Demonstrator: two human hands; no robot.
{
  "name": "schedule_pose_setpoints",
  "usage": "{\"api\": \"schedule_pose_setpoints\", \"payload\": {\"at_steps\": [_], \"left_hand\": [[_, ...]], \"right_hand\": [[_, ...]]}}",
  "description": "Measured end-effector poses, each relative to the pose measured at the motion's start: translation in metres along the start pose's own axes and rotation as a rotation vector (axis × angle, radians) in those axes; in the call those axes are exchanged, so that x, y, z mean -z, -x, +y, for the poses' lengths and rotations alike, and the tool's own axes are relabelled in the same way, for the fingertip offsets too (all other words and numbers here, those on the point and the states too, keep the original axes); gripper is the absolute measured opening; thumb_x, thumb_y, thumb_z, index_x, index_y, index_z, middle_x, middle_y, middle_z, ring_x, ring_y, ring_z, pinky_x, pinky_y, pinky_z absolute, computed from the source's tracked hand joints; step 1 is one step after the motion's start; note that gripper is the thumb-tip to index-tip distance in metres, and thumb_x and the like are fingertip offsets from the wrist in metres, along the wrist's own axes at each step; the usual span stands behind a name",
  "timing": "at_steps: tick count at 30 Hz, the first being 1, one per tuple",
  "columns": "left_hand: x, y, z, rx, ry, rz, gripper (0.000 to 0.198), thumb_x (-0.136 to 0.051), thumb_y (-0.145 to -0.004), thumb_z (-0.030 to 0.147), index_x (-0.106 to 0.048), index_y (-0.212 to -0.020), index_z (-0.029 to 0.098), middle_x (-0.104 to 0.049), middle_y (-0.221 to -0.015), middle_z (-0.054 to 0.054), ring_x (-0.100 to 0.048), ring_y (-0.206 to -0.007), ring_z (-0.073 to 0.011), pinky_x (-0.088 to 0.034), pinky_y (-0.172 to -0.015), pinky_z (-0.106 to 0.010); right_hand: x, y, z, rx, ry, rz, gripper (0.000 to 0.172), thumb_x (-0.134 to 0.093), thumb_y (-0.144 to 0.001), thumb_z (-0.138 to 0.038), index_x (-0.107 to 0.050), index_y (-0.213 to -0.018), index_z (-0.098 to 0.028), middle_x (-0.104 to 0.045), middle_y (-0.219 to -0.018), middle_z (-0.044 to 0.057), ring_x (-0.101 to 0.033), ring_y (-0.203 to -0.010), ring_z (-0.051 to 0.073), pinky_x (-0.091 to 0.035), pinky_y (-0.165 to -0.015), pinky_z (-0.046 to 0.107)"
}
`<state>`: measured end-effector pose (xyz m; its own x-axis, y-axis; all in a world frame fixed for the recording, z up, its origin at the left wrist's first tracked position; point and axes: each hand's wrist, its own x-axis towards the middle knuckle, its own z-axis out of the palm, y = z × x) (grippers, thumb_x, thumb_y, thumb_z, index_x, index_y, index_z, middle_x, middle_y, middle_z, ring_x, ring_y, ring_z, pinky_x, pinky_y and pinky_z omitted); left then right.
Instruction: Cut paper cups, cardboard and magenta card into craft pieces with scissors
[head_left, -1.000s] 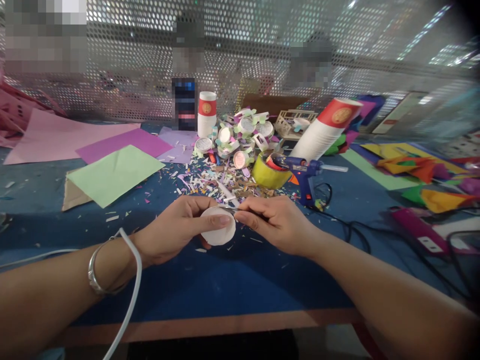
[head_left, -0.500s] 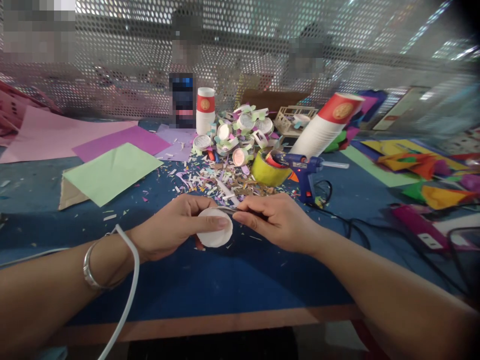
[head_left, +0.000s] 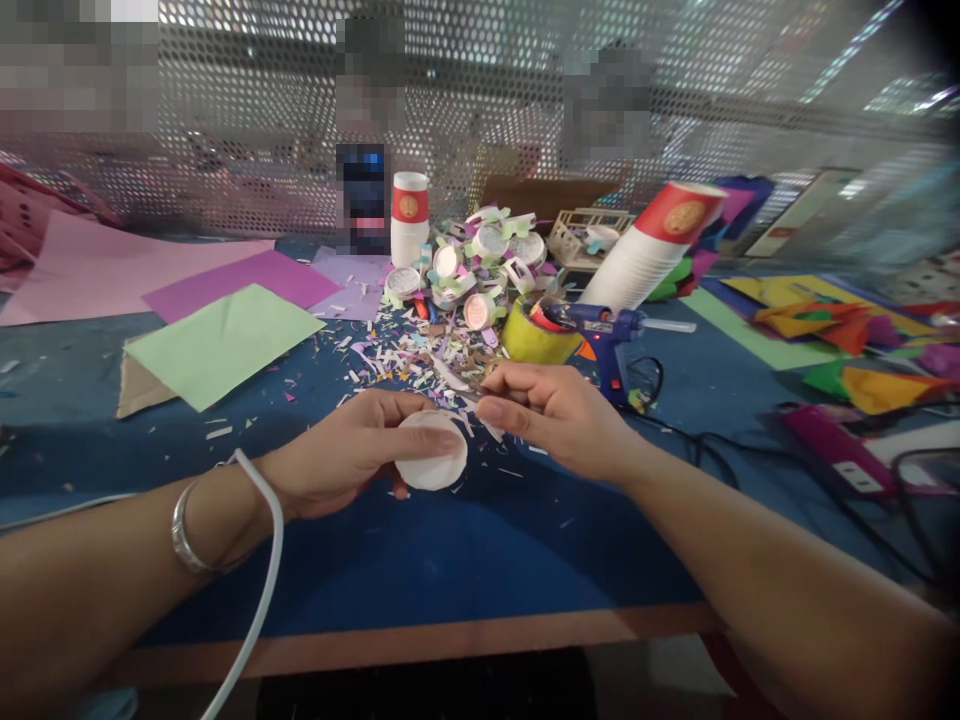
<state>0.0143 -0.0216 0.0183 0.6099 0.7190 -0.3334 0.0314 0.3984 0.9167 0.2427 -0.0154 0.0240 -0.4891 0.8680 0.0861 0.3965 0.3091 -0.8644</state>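
Observation:
My left hand [head_left: 360,445] is closed on a round white paper disc [head_left: 430,462] that looks like the base of a paper cup. The thumb lies across its face and the other fingers are behind it. To the right, my right hand [head_left: 559,415] pinches a slim greyish metal tool [head_left: 469,392]; most of it is hidden by the fingers, so I cannot tell its kind. The tool's tip points left, just above the disc's upper edge and apart from it. Beyond both hands lie many paper scraps [head_left: 409,350].
A blue hot glue gun [head_left: 611,345] rests by a yellow-green tape roll [head_left: 536,335]. Behind are cut cup pieces [head_left: 491,242], an upright cup stack [head_left: 409,225] and a leaning one [head_left: 637,262]. Green paper [head_left: 229,345] lies left, a power strip [head_left: 847,455] right. People stand beyond the mesh.
My right hand has drawn the tool up and slightly right, away from the disc's rim. My left hand still holds the disc in nearly the same place.

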Motion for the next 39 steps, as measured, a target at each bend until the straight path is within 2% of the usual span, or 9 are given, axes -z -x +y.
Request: {"api": "schedule_pose_setpoints", "payload": {"at_steps": [5,12,14,17,20,23,25,32,39], "left_hand": [[-0.001,-0.002,-0.004,0.055,-0.078,-0.039,0.026,-0.076,-0.082,0.039,-0.071,-0.087,0.014,-0.062,-0.070,0.000,-0.053,-0.056,-0.0079,-0.042,-0.038,-0.012],[-0.003,0.000,-0.007,0.099,-0.074,-0.061,0.031,-0.076,-0.081,0.044,-0.070,-0.085,0.014,-0.062,-0.069,0.000,-0.053,-0.056,-0.0077,-0.044,-0.040,-0.012],[-0.002,0.001,-0.005,0.098,-0.059,-0.050,0.031,-0.076,-0.082,0.043,-0.070,-0.086,0.013,-0.062,-0.069,-0.001,-0.053,-0.056,-0.0077,-0.044,-0.040,-0.012],[0.000,0.000,-0.001,0.062,-0.030,-0.024,0.029,-0.074,-0.084,0.040,-0.067,-0.077,0.013,-0.057,-0.064,0.002,-0.049,-0.052,-0.0064,-0.041,-0.038,-0.011],[0.001,0.001,0.003,0.001,-0.023,-0.001,0.030,-0.070,-0.088,0.038,-0.066,-0.072,0.013,-0.055,-0.062,0.002,-0.047,-0.051,-0.0062,-0.042,-0.040,-0.012],[0.000,0.002,0.003,-0.012,-0.051,0.019,0.026,-0.070,-0.088,0.037,-0.066,-0.076,0.014,-0.060,-0.067,0.001,-0.053,-0.058,-0.0078,-0.047,-0.047,-0.014],[-0.001,0.002,0.001,-0.035,-0.081,0.029,0.024,-0.072,-0.087,0.034,-0.065,-0.076,0.014,-0.062,-0.070,0.001,-0.055,-0.062,-0.0084,-0.049,-0.051,-0.015],[0.002,0.000,-0.002,-0.232,-0.244,0.056,0.020,-0.069,-0.090,0.032,-0.067,-0.081,0.014,-0.062,-0.071,0.002,-0.054,-0.062,-0.0058,-0.045,-0.056,-0.014],[0.002,-0.001,-0.002,-0.246,-0.274,0.097,0.017,-0.072,-0.087,0.031,-0.068,-0.083,0.014,-0.064,-0.074,0.003,-0.055,-0.065,-0.0065,-0.045,-0.058,-0.014]], "right_hand": [[-0.011,-0.001,0.000,-0.004,-0.085,-0.103,0.034,-0.068,-0.089,-0.048,-0.063,-0.086,-0.015,-0.052,-0.071,-0.002,-0.043,-0.061,0.010,-0.034,-0.054,0.023],[-0.014,0.000,-0.001,0.030,-0.139,-0.155,0.024,-0.067,-0.090,-0.036,-0.059,-0.081,-0.015,-0.048,-0.068,-0.003,-0.039,-0.058,0.009,-0.030,-0.052,0.023],[-0.012,0.001,-0.001,0.053,-0.137,-0.141,0.022,-0.065,-0.090,-0.032,-0.057,-0.079,-0.015,-0.046,-0.067,-0.004,-0.038,-0.057,0.009,-0.030,-0.051,0.023],[-0.007,0.002,-0.001,0.066,-0.117,-0.076,0.019,-0.063,-0.090,-0.028,-0.056,-0.076,-0.016,-0.044,-0.065,-0.004,-0.037,-0.057,0.009,-0.030,-0.052,0.023],[0.000,0.001,0.001,0.064,-0.050,0.072,0.020,-0.062,-0.090,-0.029,-0.058,-0.076,-0.015,-0.045,-0.066,-0.004,-0.038,-0.057,0.009,-0.030,-0.052,0.023],[0.003,0.000,0.004,0.069,0.115,0.223,0.025,-0.064,-0.090,-0.036,-0.059,-0.076,-0.015,-0.042,-0.063,-0.004,-0.035,-0.055,0.008,-0.027,-0.050,0.024],[0.002,0.000,0.006,0.077,0.206,0.273,0.026,-0.066,-0.089,-0.036,-0.060,-0.076,-0.015,-0.043,-0.062,-0.004,-0.036,-0.055,0.008,-0.028,-0.050,0.025],[-0.007,0.003,0.003,0.060,0.095,0.207,0.020,-0.067,-0.090,-0.034,-0.064,-0.088,-0.014,-0.056,-0.072,-0.001,-0.048,-0.061,0.010,-0.039,-0.056,0.025],[-0.009,0.003,-0.005,0.063,0.034,0.188,0.021,-0.067,-0.089,-0.033,-0.064,-0.081,-0.013,-0.055,-0.069,-0.001,-0.046,-0.060,0.010,-0.037,-0.054,0.023]]}}
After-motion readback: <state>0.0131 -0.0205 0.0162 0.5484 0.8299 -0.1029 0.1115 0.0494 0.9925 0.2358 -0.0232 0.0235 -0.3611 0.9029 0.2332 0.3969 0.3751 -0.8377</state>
